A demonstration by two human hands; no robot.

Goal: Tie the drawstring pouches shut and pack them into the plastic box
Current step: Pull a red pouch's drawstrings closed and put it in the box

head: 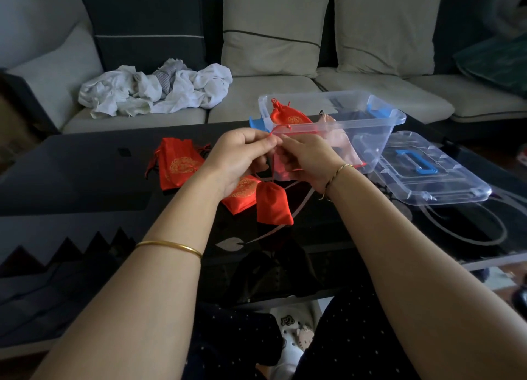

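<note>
Pinching thin red drawstring cords (281,127) with curled fingers (265,144) of left hand (242,158) and right hand (309,160) (knuckles almost touching). Dangling below, mouth up and long axis near upright: small plain red satin pouch (274,204), over black glass desk (85,174). Behind, in open-topped clear plastic box (396,120): tied red gold-patterned pouch (288,116), pale pink pouch (340,140). Beside it, clear lid with blue handle (456,191).
</note>
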